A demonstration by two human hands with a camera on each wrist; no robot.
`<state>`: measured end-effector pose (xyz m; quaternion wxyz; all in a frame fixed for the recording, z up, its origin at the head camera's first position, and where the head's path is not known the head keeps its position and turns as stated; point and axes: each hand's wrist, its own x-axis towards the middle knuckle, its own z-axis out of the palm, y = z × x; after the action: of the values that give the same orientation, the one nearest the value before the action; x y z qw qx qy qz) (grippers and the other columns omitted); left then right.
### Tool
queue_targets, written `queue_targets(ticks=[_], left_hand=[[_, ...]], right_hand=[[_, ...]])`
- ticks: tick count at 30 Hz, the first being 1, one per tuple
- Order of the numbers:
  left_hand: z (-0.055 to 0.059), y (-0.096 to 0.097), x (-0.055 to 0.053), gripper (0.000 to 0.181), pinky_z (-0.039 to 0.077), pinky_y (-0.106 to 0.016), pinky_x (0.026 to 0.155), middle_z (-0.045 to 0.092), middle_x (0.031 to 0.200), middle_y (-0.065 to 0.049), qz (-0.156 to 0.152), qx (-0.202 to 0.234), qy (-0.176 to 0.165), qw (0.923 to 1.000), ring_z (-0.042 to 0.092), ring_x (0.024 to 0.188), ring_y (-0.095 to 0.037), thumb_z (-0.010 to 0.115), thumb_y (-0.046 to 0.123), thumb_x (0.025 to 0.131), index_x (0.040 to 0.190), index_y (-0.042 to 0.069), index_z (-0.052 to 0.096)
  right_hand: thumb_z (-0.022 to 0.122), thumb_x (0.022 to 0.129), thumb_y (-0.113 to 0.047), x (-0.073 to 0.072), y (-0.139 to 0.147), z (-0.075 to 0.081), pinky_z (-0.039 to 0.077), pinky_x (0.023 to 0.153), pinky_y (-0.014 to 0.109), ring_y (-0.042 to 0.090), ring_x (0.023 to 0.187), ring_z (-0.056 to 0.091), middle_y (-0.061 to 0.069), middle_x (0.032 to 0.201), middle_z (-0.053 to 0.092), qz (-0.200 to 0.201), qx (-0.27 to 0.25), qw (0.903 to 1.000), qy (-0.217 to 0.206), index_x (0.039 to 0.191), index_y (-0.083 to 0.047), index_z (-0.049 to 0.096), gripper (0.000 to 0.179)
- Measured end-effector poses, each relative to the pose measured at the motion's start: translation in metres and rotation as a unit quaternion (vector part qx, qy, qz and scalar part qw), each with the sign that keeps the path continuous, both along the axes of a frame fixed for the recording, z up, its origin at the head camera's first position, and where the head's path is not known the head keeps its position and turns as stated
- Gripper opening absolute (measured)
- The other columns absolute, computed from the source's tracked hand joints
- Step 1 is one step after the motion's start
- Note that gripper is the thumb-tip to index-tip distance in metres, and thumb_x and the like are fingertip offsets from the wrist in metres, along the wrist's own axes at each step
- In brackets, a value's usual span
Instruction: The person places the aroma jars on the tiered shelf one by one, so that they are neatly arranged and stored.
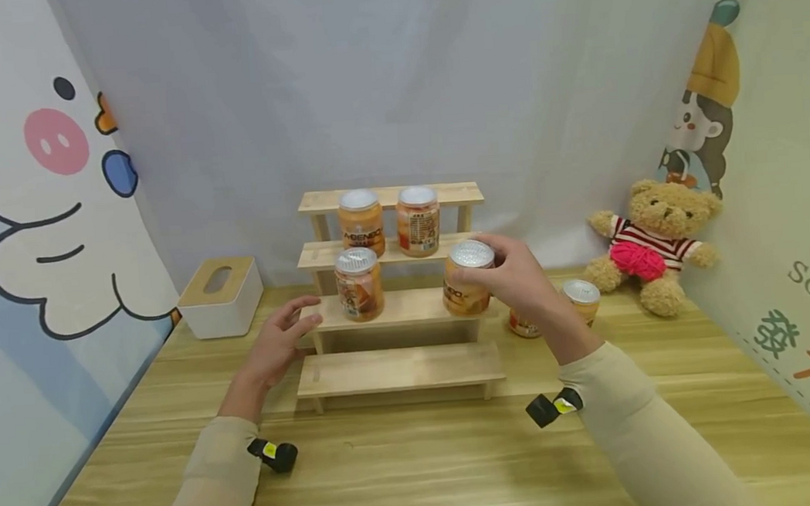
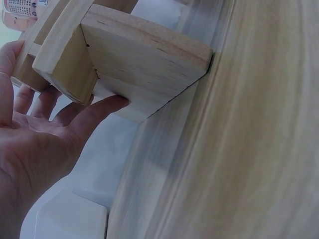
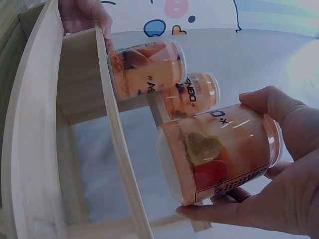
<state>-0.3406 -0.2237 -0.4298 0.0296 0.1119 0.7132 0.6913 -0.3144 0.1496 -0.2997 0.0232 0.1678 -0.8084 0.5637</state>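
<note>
My right hand [image 1: 518,273] holds a clear fruit jar [image 1: 468,284] with a silver lid by its upper part, at the right end of a tiered wooden stand [image 1: 398,369]. In the right wrist view, a gap shows between this jar's base and the shelf edge. Another fruit jar [image 1: 360,293] stands on the same tier, to the left. Two more jars, a left one [image 1: 362,228] and a right one [image 1: 419,225], stand one tier higher. My left hand [image 1: 278,342] touches the stand's left end with spread fingers, as the left wrist view shows [image 2: 45,144].
Partly behind my right forearm, two jars, one nearer [image 1: 523,325] and one farther [image 1: 582,300], stand on the wood-grain table [image 1: 418,461]. A teddy bear [image 1: 662,237] sits at the back right. A tissue box [image 1: 221,299] is left of the stand. A curtain hangs behind.
</note>
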Motion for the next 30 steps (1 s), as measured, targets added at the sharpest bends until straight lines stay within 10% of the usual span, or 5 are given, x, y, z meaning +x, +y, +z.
queue_targets(ticks=[14,30], left_hand=[[0.001,0.0,0.0,0.051,0.031,-0.074,0.1,0.029,0.158,-0.018,-0.001,0.006,-0.005,1.0,0.031,0.138,-0.041,0.057,0.023,0.104,0.146,0.001,0.039],[-0.002,-0.001,-0.002,0.049,0.035,-0.073,0.098,0.026,0.16,-0.015,-0.004,0.015,0.002,0.9999,0.029,0.14,-0.04,0.057,0.022,0.104,0.145,0.001,0.04]], right_hand=[[0.086,0.077,-0.009,-0.029,-0.047,-0.014,0.055,0.079,0.037,0.024,0.094,0.065,0.012,0.106,0.069,0.008,-0.013,0.9999,0.008,0.111,-0.002,0.07,0.038],[0.091,0.073,-0.028,-0.024,-0.062,-0.024,0.054,0.08,0.038,0.024,0.096,0.063,0.009,0.108,0.065,-0.081,0.002,0.9962,0.032,0.115,-0.004,0.061,0.057]])
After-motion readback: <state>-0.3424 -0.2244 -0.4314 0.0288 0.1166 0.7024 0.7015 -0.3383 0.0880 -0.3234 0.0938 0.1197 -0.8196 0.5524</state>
